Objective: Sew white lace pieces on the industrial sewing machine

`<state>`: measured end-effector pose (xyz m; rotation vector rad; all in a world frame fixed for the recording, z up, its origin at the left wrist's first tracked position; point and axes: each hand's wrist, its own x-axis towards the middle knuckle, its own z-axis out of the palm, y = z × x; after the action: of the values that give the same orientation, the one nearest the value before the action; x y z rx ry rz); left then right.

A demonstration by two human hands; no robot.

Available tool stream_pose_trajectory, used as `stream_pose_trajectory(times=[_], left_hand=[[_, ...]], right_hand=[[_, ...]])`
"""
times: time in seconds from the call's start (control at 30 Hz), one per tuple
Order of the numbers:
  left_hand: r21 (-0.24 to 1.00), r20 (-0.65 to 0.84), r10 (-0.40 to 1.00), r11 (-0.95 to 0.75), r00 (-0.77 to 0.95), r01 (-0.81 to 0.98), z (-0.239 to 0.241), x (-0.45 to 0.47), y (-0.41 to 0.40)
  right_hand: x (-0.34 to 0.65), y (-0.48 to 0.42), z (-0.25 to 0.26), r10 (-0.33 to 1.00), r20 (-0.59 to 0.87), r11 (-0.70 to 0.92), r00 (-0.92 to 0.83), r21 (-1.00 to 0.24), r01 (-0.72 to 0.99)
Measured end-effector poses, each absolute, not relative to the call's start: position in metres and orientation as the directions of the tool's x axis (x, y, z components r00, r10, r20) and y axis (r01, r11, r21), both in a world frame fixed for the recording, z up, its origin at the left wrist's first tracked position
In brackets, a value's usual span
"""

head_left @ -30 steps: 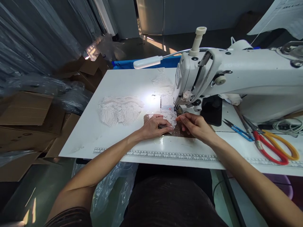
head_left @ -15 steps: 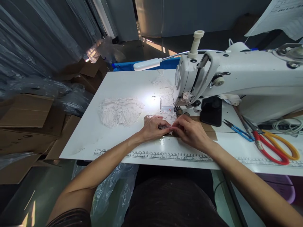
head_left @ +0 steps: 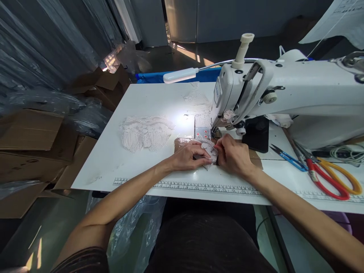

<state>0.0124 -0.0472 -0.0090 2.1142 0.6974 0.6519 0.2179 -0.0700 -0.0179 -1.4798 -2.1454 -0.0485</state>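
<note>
A small white lace piece (head_left: 209, 149) lies on the white table (head_left: 159, 100) just in front of the sewing machine (head_left: 287, 94) needle area. My left hand (head_left: 189, 156) presses on its left side, fingers closed against the cloth and a small dark thing that I cannot make out. My right hand (head_left: 233, 153) pinches the lace's right edge, fingers curled together. Both hands touch the lace, almost meeting. A heap of white lace pieces (head_left: 145, 132) rests to the left of my left hand.
Red and yellow-handled scissors (head_left: 330, 176) and blue snips (head_left: 287, 157) lie at the right. A gooseneck lamp (head_left: 180, 75) lights the table. A ruler strip (head_left: 199, 186) runs along the front edge. Cardboard boxes (head_left: 31, 140) and plastic sheeting stand at left.
My right hand has closed in on the lace piece and drawn it slightly back from the needle; the left hand stays pressed on it. The view shifted a little.
</note>
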Motion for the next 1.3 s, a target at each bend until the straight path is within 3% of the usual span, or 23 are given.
stream_pose_trajectory(times=[0.07,0.17,0.27,0.43,0.77,1.0,1.13,1.3], left_hand=[[0.814,0.193,0.702,-0.504,0.686,0.288,-0.011,0.013,-0.046],[0.832,0.139,0.701,-0.465,0.699,0.301,-0.01,0.013,-0.044],[0.836,0.112,0.701,-0.449,0.704,0.315,-0.008,0.012,-0.044],[0.813,0.138,0.699,-0.485,0.702,0.323,-0.01,0.013,-0.043],[0.774,0.155,0.707,-0.521,0.691,0.359,-0.012,0.014,-0.043],[0.786,0.137,0.693,-0.511,0.708,0.349,-0.01,0.013,-0.045],[0.791,0.148,0.683,-0.516,0.716,0.328,-0.01,0.013,-0.045],[0.825,0.159,0.704,-0.479,0.692,0.299,-0.011,0.013,-0.045]], right_hand=[[0.224,-0.071,-0.013,0.907,0.385,0.364,-0.17,-0.513,0.777],[0.232,-0.073,-0.007,0.98,0.125,0.187,-0.155,-0.845,0.501],[0.235,-0.076,-0.002,0.95,-0.081,0.007,-0.3,-0.959,0.283],[0.236,-0.086,0.002,0.874,-0.16,-0.056,-0.46,-0.971,0.232],[0.229,-0.079,0.006,0.908,-0.1,0.061,-0.406,-0.929,0.366],[0.231,-0.08,0.004,0.879,-0.233,-0.121,-0.416,-0.953,0.279],[0.226,-0.083,0.001,0.904,-0.193,-0.113,-0.382,-0.968,0.223],[0.228,-0.086,0.008,0.855,-0.126,-0.003,-0.503,-0.971,0.238]])
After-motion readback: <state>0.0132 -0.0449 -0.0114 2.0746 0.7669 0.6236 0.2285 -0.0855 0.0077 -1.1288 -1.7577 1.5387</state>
